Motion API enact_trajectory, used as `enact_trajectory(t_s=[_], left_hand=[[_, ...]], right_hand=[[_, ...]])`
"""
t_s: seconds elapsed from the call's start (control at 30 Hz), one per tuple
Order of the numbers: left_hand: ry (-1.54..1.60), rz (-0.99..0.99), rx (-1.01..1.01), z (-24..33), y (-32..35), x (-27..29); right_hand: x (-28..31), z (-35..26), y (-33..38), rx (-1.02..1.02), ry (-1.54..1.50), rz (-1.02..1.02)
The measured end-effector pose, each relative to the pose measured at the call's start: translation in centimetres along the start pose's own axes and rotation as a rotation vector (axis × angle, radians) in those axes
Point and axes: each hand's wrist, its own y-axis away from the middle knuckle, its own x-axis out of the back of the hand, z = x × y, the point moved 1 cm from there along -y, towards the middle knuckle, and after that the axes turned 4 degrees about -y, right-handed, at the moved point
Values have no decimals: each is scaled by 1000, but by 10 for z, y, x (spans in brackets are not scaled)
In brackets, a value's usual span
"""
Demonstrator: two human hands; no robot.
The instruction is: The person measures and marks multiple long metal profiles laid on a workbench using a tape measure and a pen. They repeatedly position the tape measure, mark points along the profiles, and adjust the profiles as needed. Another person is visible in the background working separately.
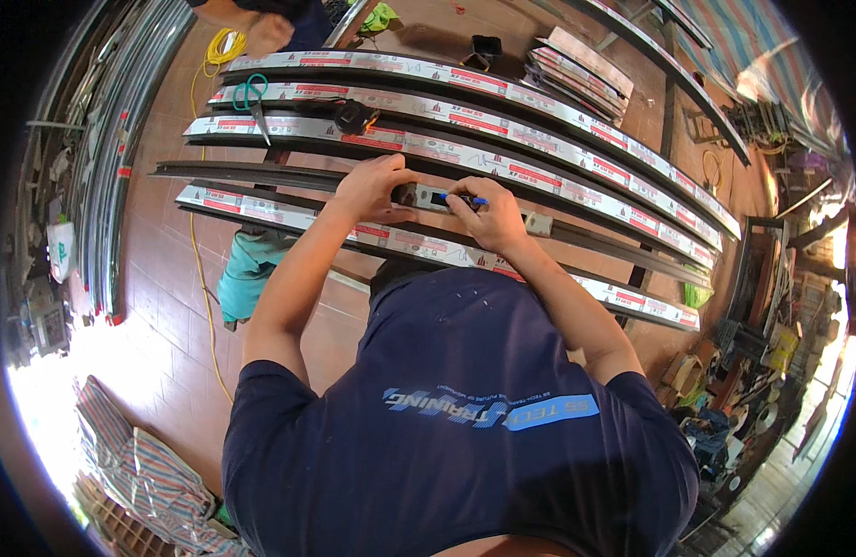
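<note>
A long dark metal profile (623, 256) lies crosswise in front of me, between other profiles covered in white and red film. My right hand (491, 215) is closed around a blue pen (478, 200), its tip down at a short light metal piece with a dark opening (434, 198) on that profile. At the left end of this piece my left hand (376, 189) presses, thumb and fingers closed on its edge. Past the hands, teal-handled scissors (251, 91) and a black tape measure (351, 116) rest on the film-covered profiles (502, 171).
Another person's hand (269, 33) is at the top left near a coiled yellow cable (226, 45). Stacked panels (577, 76) lie beyond the profiles. Long metal bars (131, 139) line the left side. A teal cloth (252, 276) hangs below the nearest profile.
</note>
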Motion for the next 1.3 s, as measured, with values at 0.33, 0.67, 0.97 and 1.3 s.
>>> enact_trajectory(t_s=[0.33, 0.67, 0.97, 1.3], left_hand=[[-4, -43, 88, 4, -1, 3], [13, -40, 91, 4, -4, 3], [-22, 39, 58, 4, -2, 0], [-33, -56, 172, 11, -4, 5]], right_hand=[[-13, 9, -5, 63, 72, -35], [-10, 5, -10, -83, 87, -107], [71, 6, 24, -288, 136, 129], [84, 34, 61, -31, 362, 100]])
